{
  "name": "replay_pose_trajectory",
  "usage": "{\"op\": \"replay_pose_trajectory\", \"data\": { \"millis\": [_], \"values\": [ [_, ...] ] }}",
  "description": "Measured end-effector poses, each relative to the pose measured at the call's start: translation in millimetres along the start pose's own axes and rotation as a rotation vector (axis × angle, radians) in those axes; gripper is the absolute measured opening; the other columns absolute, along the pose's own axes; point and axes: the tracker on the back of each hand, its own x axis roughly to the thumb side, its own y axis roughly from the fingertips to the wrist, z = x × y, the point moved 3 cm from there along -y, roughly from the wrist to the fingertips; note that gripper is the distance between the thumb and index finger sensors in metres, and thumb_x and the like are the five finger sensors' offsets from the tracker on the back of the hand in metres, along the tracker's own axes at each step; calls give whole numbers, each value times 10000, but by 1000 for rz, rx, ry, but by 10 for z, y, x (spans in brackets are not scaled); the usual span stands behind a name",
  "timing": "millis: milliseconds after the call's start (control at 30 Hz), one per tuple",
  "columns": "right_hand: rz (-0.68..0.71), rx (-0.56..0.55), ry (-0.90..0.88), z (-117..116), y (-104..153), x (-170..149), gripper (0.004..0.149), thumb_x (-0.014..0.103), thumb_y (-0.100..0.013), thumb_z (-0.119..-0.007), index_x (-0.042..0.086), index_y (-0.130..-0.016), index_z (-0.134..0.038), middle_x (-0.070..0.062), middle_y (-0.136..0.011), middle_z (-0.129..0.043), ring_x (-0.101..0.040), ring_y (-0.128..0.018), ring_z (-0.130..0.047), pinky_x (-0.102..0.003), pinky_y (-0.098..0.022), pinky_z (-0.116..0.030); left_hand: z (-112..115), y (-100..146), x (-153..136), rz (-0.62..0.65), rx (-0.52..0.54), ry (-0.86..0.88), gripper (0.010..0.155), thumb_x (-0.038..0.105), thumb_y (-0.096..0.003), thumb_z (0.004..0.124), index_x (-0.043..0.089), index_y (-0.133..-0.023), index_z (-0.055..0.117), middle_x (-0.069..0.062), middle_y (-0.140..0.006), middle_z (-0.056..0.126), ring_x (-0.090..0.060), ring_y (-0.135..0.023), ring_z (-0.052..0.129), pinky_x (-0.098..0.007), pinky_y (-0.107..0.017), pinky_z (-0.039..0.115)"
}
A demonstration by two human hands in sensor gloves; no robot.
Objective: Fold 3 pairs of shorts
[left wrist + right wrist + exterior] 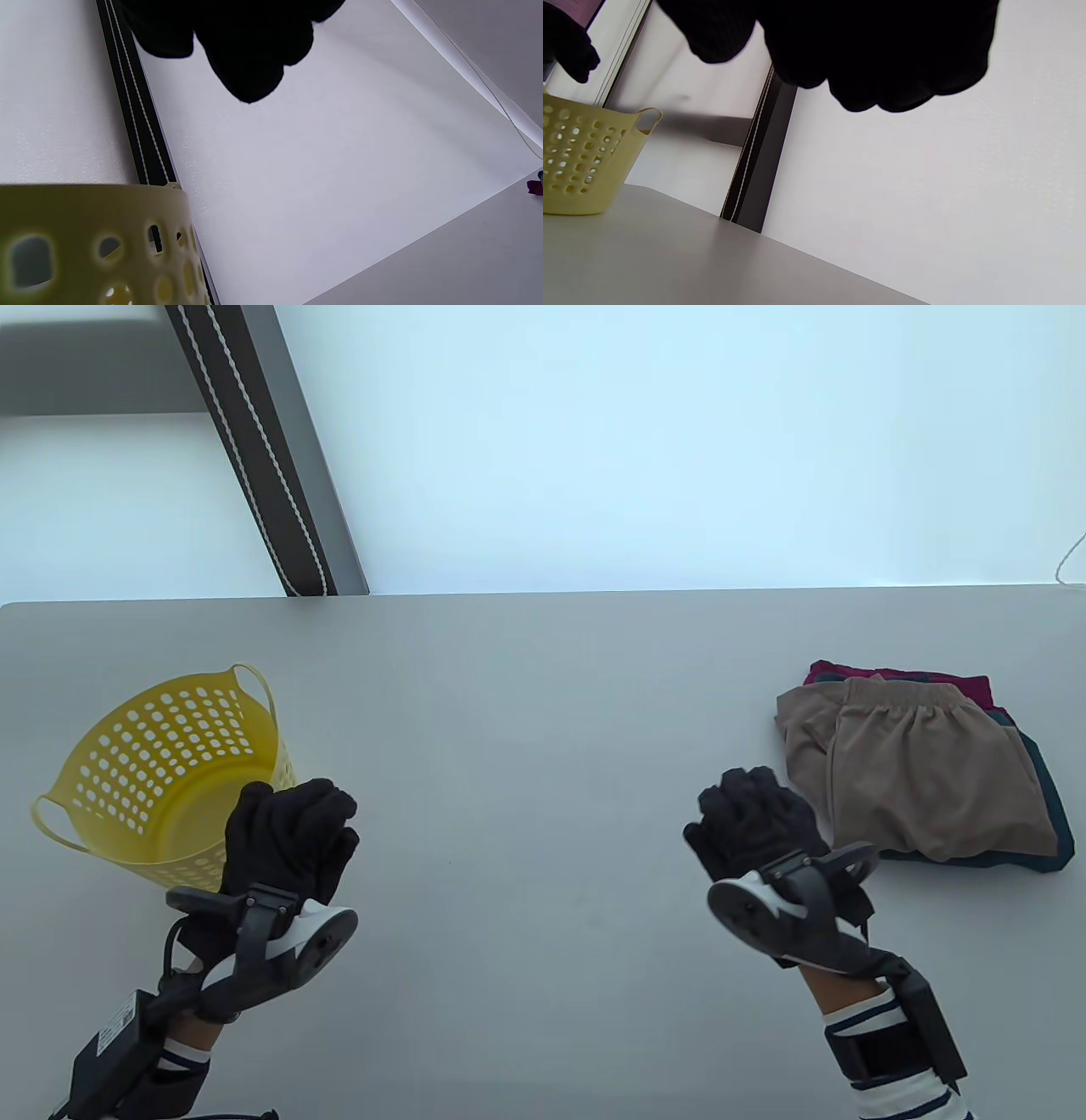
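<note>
Three folded pairs of shorts lie stacked at the table's right. The beige shorts (916, 772) are on top, with teal shorts (1048, 806) under them and magenta shorts (899, 678) showing at the far edge. My right hand (755, 823) hovers just left of the stack, fingers curled into a fist, holding nothing. My left hand (293, 831) is also curled and empty, in front of the yellow basket (161, 755). In the wrist views the left hand's fingers (246, 51) and the right hand's fingers (874, 51) are bunched dark shapes at the top.
The perforated yellow basket lies tipped on its side at the table's left, its mouth toward me. The grey table (526, 729) stretches between my hands. Beyond its far edge stand a dark post with a beaded cord (271, 449) and a bright white blind.
</note>
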Motion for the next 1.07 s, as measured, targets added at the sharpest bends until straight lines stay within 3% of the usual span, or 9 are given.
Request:
{"op": "replay_pose_trajectory", "data": {
  "millis": [100, 133, 200, 233, 300, 400, 467, 733, 1067],
  "values": [
    [140, 185, 46, -542, 176, 273, 702, 501, -482, -588, 124, -1039, -387, -214, -1078, -434, -456, -995, -538, -538, -704, -536, 317, 167, 245, 154, -94, -96, 730, 554, -483, 369, 156, -1070, 197, -106, -1123, 525, -263, -970, 790, -572, -758, 632],
    [182, 316, 36, -724, 212, 322, 761, 526, -473, -579, 119, -1055, -305, -245, -1088, -339, -494, -1002, -432, -564, -706, -474, 439, 236, 317, 208, -137, -127, 809, 589, -464, 335, 106, -1080, 130, -166, -1151, 459, -312, -1005, 744, -596, -762, 610],
    [200, 639, -22, -1080, 302, 360, 874, 568, -466, -544, 96, -1040, -83, -371, -1024, -90, -650, -887, -140, -689, -615, -278, 620, 331, 409, 297, -224, -173, 926, 635, -429, 285, 31, -1070, 0, -270, -1179, 340, -404, -1055, 651, -644, -769, 556],
    [170, 767, -71, -1222, 350, 341, 917, 597, -465, -510, 75, -1013, 7, -411, -973, -8, -699, -818, -74, -730, -553, -230, 746, 385, 465, 367, -301, -202, 982, 662, -408, 248, -12, -1048, -70, -327, -1188, 263, -465, -1077, 600, -672, -770, 527],
    [121, 866, -172, -1361, 410, 306, 930, 622, -473, -467, 71, -978, 86, -426, -921, 73, -720, -757, -17, -750, -492, -186, 885, 440, 505, 422, -414, -179, 1066, 704, -376, 225, -67, -997, -168, -416, -1175, 148, -572, -1099, 501, -725, -765, 473],
    [88, 845, -199, -1370, 423, 250, 924, 636, -466, -444, 71, -974, 82, -429, -927, 46, -718, -763, -33, -761, -474, -184, 1053, 474, 513, 439, -583, -100, 1201, 764, -321, 277, -139, -912, -249, -505, -1111, 26, -685, -1092, 392, -785, -746, 432],
    [73, 836, -188, -1357, 413, 212, 924, 643, -467, -432, 68, -970, 87, -433, -927, 41, -719, -766, -43, -764, -470, -187, 1105, 477, 496, 438, -623, -95, 1246, 783, -298, 308, -156, -891, -257, -536, -1081, 4, -718, -1081, 374, -809, -730, 444],
    [-16, 900, -210, -1408, 451, 72, 943, 662, -471, -404, 58, -937, 150, -453, -900, 80, -760, -740, -63, -794, -430, -213, 1137, 481, 471, 437, -644, -134, 1286, 787, -275, 354, -178, -878, -244, -566, -1043, -2, -721, -1071, 354, -808, -722, 433],
    [-37, 852, -208, -1314, 400, 3, 948, 657, -474, -413, 51, -930, 156, -460, -894, 77, -774, -732, -88, -801, -428, -250, 1122, 472, 451, 449, -610, -200, 1271, 776, -272, 369, -154, -883, -246, -546, -1044, -17, -700, -1072, 333, -786, -731, 411]
  ]
}}
